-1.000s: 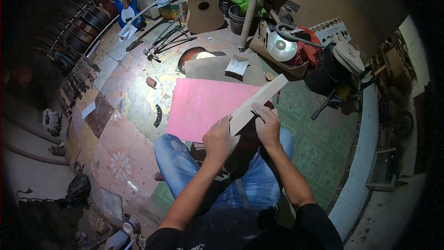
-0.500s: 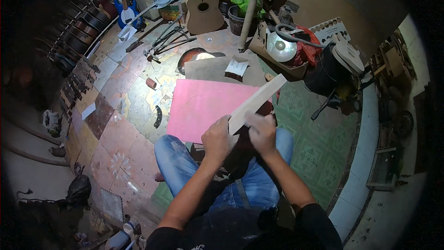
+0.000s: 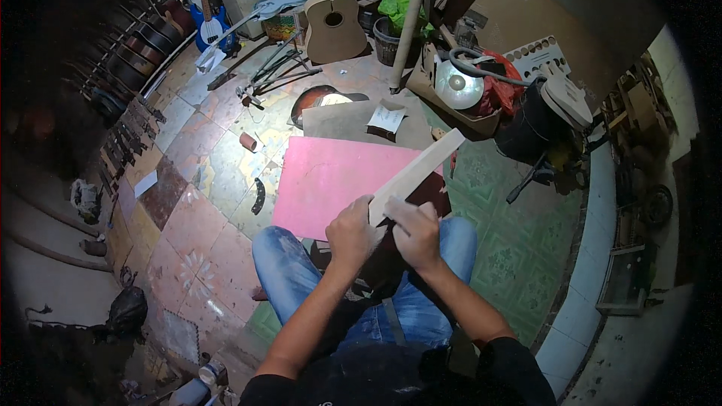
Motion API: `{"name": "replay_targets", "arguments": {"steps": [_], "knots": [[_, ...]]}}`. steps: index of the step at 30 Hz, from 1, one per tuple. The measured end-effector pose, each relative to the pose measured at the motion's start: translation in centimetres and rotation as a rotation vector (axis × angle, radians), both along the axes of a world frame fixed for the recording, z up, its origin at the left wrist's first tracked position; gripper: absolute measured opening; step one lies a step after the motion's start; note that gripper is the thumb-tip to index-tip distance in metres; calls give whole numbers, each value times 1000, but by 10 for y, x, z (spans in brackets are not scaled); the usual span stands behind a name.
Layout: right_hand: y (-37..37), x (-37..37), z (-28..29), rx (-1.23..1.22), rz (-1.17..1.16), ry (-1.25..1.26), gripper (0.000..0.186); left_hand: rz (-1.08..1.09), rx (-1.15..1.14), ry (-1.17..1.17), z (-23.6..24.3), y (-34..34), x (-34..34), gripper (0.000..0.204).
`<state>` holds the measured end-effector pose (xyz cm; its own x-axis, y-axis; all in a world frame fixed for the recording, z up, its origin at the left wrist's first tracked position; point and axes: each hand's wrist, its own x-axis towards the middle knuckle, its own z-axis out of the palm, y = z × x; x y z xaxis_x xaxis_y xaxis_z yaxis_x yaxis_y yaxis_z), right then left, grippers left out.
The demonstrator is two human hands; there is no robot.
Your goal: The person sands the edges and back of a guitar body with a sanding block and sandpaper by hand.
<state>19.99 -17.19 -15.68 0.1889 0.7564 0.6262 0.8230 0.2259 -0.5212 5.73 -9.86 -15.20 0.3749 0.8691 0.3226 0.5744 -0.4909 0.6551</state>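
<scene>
A long pale wooden piece point(image 3: 423, 163) lies slanted in front of me, its far end up to the right. My left hand point(image 3: 353, 233) is closed round its near end. My right hand point(image 3: 414, 229) is curled at the near part's right side, fingertips against the wood, slightly blurred; whether anything small is in them is hidden. Beneath is a dark reddish-brown object point(image 3: 429, 195) across my lap, partly hidden by my arms. A pink sheet point(image 3: 323, 177) lies just beyond my knees, on a brown sheet point(image 3: 346, 124) with a small white paper point(image 3: 386, 116).
An unfinished guitar body point(image 3: 335, 41) stands at the back beside metal stands point(image 3: 280, 71). Guitars point(image 3: 143, 56) line a left rack. A box point(image 3: 447, 105) of mixed items and a black bucket point(image 3: 517, 131) are right of an upright pole point(image 3: 408, 30). A curved dark piece point(image 3: 259, 195) lies left.
My right hand has moved down and left along the wood toward my left hand. The wood's far end is slightly lower in the picture, as is the surrounding scene.
</scene>
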Motion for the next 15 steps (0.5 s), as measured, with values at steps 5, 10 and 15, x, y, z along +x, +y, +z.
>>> {"name": "replay_targets", "arguments": {"steps": [5, 10, 15], "knots": [[22, 59, -18, -24, -284, -2, 39, -17, 17, -24, 0, -5, 7, 52], [3, 7, 5, -52, 8, 31, 35, -21, 17, 17, 0, -3, -3, 56], [10, 48, -29, -1, -192, 32, 36, -53, 38, 20, -1, -9, 4, 55]]}}
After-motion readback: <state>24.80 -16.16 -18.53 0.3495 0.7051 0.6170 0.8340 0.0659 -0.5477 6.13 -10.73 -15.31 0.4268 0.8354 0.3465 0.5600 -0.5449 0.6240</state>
